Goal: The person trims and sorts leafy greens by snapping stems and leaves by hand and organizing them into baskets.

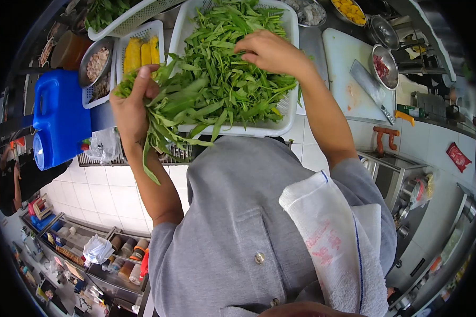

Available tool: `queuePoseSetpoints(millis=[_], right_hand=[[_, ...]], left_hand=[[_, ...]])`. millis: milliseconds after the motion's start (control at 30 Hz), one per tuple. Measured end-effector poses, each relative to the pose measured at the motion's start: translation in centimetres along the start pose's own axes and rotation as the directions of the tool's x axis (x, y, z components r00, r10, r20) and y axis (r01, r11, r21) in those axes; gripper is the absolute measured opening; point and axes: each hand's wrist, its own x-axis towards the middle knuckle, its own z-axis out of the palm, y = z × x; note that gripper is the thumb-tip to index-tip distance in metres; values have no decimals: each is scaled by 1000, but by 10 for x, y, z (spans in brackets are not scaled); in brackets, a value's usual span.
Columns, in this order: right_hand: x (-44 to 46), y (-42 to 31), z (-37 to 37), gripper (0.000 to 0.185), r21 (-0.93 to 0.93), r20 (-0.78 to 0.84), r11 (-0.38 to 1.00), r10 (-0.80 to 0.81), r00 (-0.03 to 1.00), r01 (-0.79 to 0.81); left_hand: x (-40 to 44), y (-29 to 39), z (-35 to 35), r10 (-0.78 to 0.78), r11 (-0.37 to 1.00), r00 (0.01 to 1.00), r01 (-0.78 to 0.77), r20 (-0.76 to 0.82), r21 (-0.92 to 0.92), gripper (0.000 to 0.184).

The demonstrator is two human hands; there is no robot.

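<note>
A white perforated basket [290,120] holds a heap of leafy green stems [232,68]. My left hand [132,103] is closed around a bunch of the greens [177,100] at the basket's left edge, thumb on top, leaves hanging down to the right. Above the heap is my right hand [272,52], its fingers curled and bent down toward the leaves; whatever lies between its fingertips is too small to make out.
A blue jug [58,116] stands at the left, beside a small basket with corn [141,53] and a bowl of chopped meat [97,64]. Right of the greens, a cleaver [368,82] rests on a white cutting board [338,58], near a metal bowl [391,76].
</note>
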Motion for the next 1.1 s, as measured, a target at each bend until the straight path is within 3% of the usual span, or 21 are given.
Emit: queuePoseSetpoints(millis=[67,133,200,233,300,333,400,500,600,733,767,833,933,967,1000,1100], right_hand=[[7,-10,2,24,-61,49,997,51,998,-48],[16,-9,15,21,-69,26,997,-14,1000,16],[26,-9,10,21,-190,296,982,71,953,-14],[26,-6,-2,21,-197,299,980,63,952,-3],[18,7,-34,20,279,-135,960,-1,991,39],[17,6,-48,20,275,-128,960,-14,992,49],[10,-1,-69,12,733,-272,680,306,913,-10],[11,-10,-76,11,707,-258,693,437,862,-140],[12,-8,-65,12,747,-309,663,394,866,-36],[15,-19,-51,14,749,-277,659,401,873,-65],[17,-25,-48,13,759,-253,643,436,864,-102],[22,-21,-33,16,752,-274,656,402,874,-66],[23,-28,-27,20,697,-334,717,342,878,-14],[21,-33,-31,20,600,-354,799,309,883,-39],[19,-36,-33,20,495,-367,867,277,888,-65],[14,-33,-44,18,563,-277,826,230,933,-36]], left_hand=[[-4,-3,-5,1,999,1000,-2,-23,-36,28],[-8,0,-8,15,998,998,-19,-65,-61,32],[-10,-2,-11,16,996,998,-21,-62,-86,31],[-11,-3,-14,15,998,998,-20,-66,-63,31],[-13,-5,-19,14,999,996,-18,-92,-50,30],[-14,-4,-20,8,999,995,-12,-99,-37,30],[-14,1,-17,7,999,995,-11,-100,-33,29],[-10,18,-1,45,995,994,-37,-95,89,27],[-4,30,18,137,974,990,-130,-28,186,28],[18,22,52,161,953,959,-213,235,216,34],[25,16,62,162,952,958,-214,235,219,34],[37,2,80,198,897,916,-313,350,311,31],[44,-6,94,98,951,920,-199,379,238,28],[42,-6,97,128,987,913,-157,388,44,24],[43,-6,97,124,987,909,-155,398,48,24],[47,-8,87,17,982,890,-99,456,158,18]])
